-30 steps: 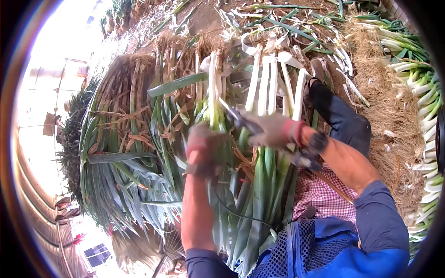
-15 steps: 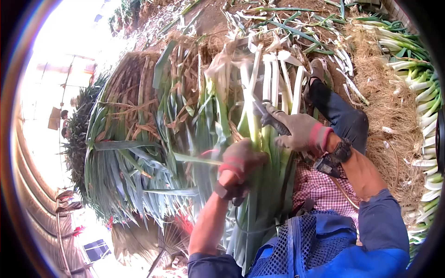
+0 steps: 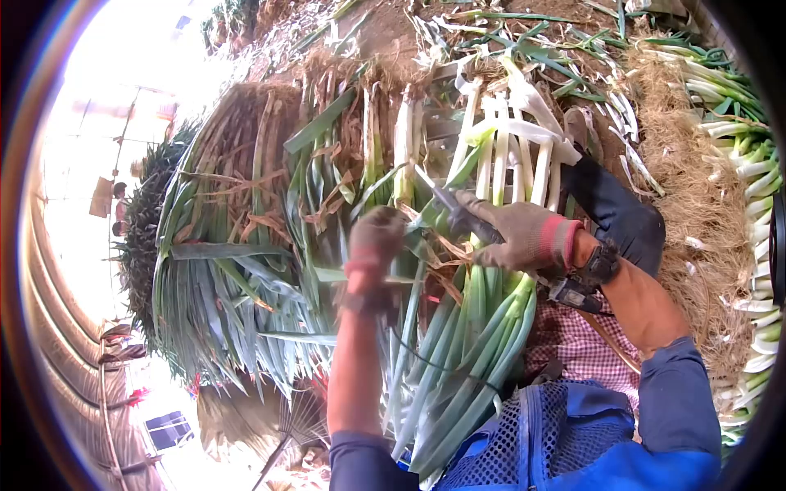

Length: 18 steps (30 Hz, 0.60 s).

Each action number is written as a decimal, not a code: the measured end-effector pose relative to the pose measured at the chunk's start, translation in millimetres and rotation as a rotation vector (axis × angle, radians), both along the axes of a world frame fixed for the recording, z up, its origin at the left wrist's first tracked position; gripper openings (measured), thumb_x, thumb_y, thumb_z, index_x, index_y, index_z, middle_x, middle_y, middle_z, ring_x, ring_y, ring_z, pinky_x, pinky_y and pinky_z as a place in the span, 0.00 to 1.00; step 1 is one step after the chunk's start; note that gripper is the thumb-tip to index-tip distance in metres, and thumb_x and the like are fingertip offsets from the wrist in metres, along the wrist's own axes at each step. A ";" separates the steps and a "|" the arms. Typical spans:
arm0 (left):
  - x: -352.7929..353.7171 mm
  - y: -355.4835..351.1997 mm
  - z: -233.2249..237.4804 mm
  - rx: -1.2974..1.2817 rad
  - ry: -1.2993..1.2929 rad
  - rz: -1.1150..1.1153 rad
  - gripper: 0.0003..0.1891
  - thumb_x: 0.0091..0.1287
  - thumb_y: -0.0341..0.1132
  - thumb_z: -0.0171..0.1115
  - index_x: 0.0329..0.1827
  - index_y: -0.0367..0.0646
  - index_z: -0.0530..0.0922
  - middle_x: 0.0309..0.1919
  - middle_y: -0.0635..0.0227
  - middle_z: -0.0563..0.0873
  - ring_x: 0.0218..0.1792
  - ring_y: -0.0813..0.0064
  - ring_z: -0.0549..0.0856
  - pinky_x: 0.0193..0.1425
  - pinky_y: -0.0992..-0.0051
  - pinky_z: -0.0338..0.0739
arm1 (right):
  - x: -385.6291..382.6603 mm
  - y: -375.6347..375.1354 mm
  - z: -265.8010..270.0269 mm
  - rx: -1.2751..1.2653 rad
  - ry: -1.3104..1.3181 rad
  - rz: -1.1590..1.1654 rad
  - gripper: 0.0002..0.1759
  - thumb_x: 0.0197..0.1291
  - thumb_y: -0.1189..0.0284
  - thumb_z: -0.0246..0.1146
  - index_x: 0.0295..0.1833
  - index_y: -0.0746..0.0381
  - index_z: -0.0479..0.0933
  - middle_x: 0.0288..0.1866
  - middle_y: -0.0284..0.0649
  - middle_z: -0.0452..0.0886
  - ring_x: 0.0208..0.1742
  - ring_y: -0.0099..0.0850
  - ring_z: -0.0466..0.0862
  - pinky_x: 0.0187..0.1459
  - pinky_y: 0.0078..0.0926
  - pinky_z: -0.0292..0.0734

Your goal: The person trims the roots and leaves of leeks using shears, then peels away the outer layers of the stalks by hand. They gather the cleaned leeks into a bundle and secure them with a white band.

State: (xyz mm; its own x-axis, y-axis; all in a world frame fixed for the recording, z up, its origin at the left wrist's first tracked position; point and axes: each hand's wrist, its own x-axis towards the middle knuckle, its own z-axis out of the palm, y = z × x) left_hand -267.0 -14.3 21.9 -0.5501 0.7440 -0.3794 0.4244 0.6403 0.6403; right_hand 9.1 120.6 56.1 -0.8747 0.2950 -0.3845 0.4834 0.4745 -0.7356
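Note:
My right hand (image 3: 528,237), in a brown glove with a red cuff, is wrapped around a dark air blow gun (image 3: 468,216). Its thin pale nozzle points up and left over long green onions (image 3: 483,290). Several bare white stems (image 3: 501,164) lie beyond this hand, with a loose pale strip of leaf sheath (image 3: 524,129) across them. My left hand (image 3: 377,237), gloved too, is left of the blow gun over green leaves. It is curled closed but blurred by motion, and whatever it grips cannot be made out.
A big heap of unpeeled green onions (image 3: 221,196) spreads to the left. Peeled onions (image 3: 757,176) line the right edge beside a strip of dry roots (image 3: 679,180). Leaf scraps (image 3: 540,53) litter the soil ahead. A hose (image 3: 606,331) runs below my right forearm.
My left hand has moved up and left, away from the onions near the blow gun. A pale sheath strip now lies across the white stems. My right hand has stayed nearly in place.

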 end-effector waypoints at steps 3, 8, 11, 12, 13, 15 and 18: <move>-27.3 2.4 -21.2 -0.066 0.362 -0.024 0.14 0.75 0.42 0.67 0.51 0.42 0.91 0.49 0.50 0.94 0.48 0.48 0.93 0.56 0.60 0.86 | -15.6 -1.1 -12.1 0.004 0.027 -0.011 0.60 0.71 0.48 0.70 0.94 0.57 0.43 0.54 0.63 0.89 0.53 0.57 0.91 0.62 0.47 0.84; -47.3 6.1 -40.6 -0.062 0.617 0.090 0.19 0.71 0.39 0.66 0.61 0.43 0.88 0.58 0.51 0.90 0.59 0.45 0.88 0.65 0.54 0.82 | -56.9 -6.3 -2.9 -0.005 0.003 0.020 0.54 0.70 0.52 0.68 0.93 0.58 0.50 0.51 0.60 0.90 0.52 0.57 0.92 0.59 0.48 0.85; -60.8 6.9 -51.7 0.011 0.654 0.126 0.20 0.71 0.40 0.68 0.63 0.44 0.88 0.58 0.52 0.90 0.60 0.46 0.88 0.68 0.54 0.81 | -85.0 -0.6 -7.4 -0.049 -0.071 0.015 0.57 0.69 0.52 0.70 0.94 0.57 0.48 0.55 0.64 0.88 0.57 0.59 0.90 0.62 0.48 0.83; -65.0 9.6 -51.1 -0.035 0.643 0.122 0.21 0.70 0.41 0.69 0.64 0.45 0.88 0.59 0.53 0.90 0.62 0.47 0.87 0.70 0.55 0.80 | -91.8 -6.7 -15.4 -0.042 -0.050 0.092 0.56 0.68 0.52 0.69 0.93 0.58 0.50 0.55 0.61 0.89 0.56 0.57 0.91 0.61 0.49 0.83; -67.5 11.4 -51.0 -0.039 0.642 0.125 0.21 0.70 0.41 0.69 0.64 0.45 0.88 0.59 0.53 0.90 0.62 0.47 0.87 0.70 0.55 0.80 | -98.0 -10.2 -20.9 -0.037 -0.030 0.171 0.54 0.67 0.52 0.68 0.92 0.59 0.53 0.54 0.59 0.91 0.55 0.55 0.92 0.60 0.49 0.84; -68.5 16.6 -51.1 -0.062 0.801 0.022 0.23 0.69 0.43 0.70 0.65 0.46 0.88 0.61 0.54 0.91 0.62 0.48 0.88 0.71 0.56 0.79 | -114.5 -5.6 -14.0 -0.049 -0.054 0.163 0.54 0.67 0.53 0.67 0.92 0.58 0.53 0.55 0.59 0.91 0.56 0.55 0.91 0.62 0.50 0.83; -73.8 32.9 -52.0 -0.134 0.890 -0.007 0.26 0.68 0.45 0.71 0.68 0.47 0.87 0.61 0.52 0.91 0.63 0.48 0.88 0.72 0.56 0.78 | -139.1 11.8 -23.4 -0.036 -0.016 -0.047 0.54 0.67 0.51 0.67 0.93 0.56 0.52 0.58 0.60 0.90 0.59 0.58 0.90 0.64 0.51 0.82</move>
State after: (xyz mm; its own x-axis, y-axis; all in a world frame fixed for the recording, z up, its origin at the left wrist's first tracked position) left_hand -340.8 18.6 -30.2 -0.6779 0.7282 0.1010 0.7314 0.6819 -0.0072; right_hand -130.0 132.3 32.7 -0.8538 0.3216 -0.4095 0.5165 0.4243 -0.7437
